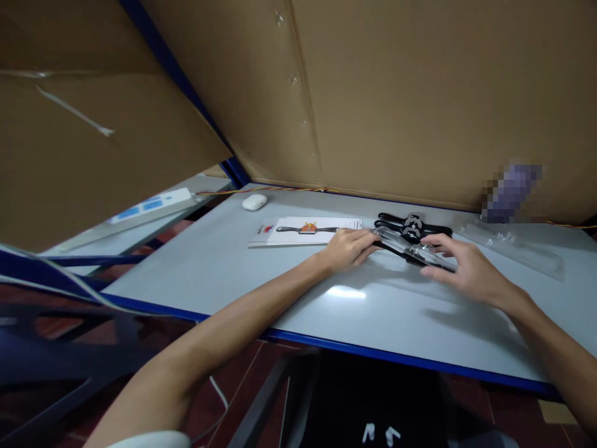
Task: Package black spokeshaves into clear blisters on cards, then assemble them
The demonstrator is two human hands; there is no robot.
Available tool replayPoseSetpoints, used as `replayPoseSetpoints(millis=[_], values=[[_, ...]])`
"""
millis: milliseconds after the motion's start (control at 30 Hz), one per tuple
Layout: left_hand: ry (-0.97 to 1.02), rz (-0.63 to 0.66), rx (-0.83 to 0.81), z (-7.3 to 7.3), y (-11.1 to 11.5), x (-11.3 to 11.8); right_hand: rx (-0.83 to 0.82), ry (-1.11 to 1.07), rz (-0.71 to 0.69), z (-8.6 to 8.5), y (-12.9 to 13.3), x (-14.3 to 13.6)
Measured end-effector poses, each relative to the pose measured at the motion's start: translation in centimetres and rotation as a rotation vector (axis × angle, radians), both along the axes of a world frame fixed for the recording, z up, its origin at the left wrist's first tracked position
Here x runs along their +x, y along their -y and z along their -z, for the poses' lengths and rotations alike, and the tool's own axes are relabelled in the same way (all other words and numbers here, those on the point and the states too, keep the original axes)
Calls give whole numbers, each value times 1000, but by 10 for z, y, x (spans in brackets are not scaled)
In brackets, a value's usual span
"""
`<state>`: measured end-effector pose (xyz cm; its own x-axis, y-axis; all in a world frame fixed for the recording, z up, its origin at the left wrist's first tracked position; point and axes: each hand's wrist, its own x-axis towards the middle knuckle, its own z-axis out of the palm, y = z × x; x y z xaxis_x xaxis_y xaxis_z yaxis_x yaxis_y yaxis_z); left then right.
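A black spokeshave [411, 256], partly covered by clear plastic wrapping, is held a little above the table between my two hands. My left hand [351, 247] is closed round its left end. My right hand [466, 267] is curled about the other end, thumb below and fingers above, touching the plastic. Just behind it lie more black spokeshaves [413, 225] with grey metal middles, close together; my hands and the wrapped one cover part of them. To the left, a printed card [305, 230] with a picture of a spokeshave lies flat, its right end near my left hand.
A white earbud case [254, 201] sits at the table's back left. Clear plastic packaging [517, 246] lies at right, beside a blurred-out purple object [510, 193]. Cardboard walls [396, 93] rise behind and left. A power strip [152, 205] lies on the neighbouring surface.
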<state>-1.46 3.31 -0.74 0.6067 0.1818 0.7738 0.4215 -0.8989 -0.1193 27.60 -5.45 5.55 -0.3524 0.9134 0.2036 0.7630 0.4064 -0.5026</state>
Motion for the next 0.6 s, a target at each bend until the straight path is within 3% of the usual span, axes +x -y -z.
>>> replayPoseSetpoints(millis=[133, 267, 433, 600], values=[[49, 19, 10, 1, -2, 1, 148, 329, 2, 12, 0, 1], [136, 84, -14, -4, 1, 3, 293, 362, 32, 24, -5, 0], [258, -155, -342, -12, 2, 2, 345, 305, 58, 20, -6, 1], [284, -365, -478, -24, -4, -6, 146, 174, 35, 6, -5, 4]])
